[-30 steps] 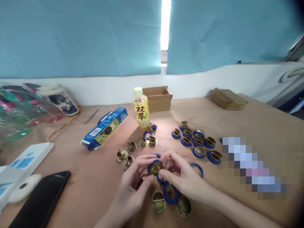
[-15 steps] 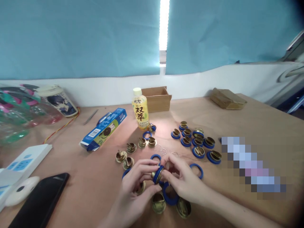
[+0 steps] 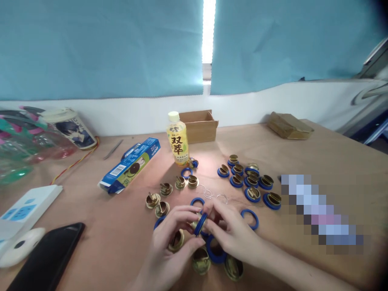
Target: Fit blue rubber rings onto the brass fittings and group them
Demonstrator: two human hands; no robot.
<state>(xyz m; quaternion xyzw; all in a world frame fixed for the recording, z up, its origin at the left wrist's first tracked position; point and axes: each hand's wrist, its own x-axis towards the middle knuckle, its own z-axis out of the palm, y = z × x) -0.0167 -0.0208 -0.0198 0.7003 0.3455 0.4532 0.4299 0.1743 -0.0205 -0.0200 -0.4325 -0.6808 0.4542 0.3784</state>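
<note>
Between my two hands, a round brass fitting with a blue ring around it is held on edge. My left hand grips it from the left, fingers curled over the top and thumb below. From the right, the fingertips of my right hand pinch the ring's edge. Bare brass fittings and loose blue rings lie beneath and around the hands. Further left sit several more brass fittings without rings. To the right stands a cluster of brass fittings seated in blue rings.
Behind the hands are a yellow drink bottle, a cardboard box and a blue carton. A phone, a white box and a cup are on the left. A brown packet lies back right.
The ringed fitting has tilted slightly between my fingers, both hands keeping their grip. The whole view has shifted a little; the things on the table stay in place.
</note>
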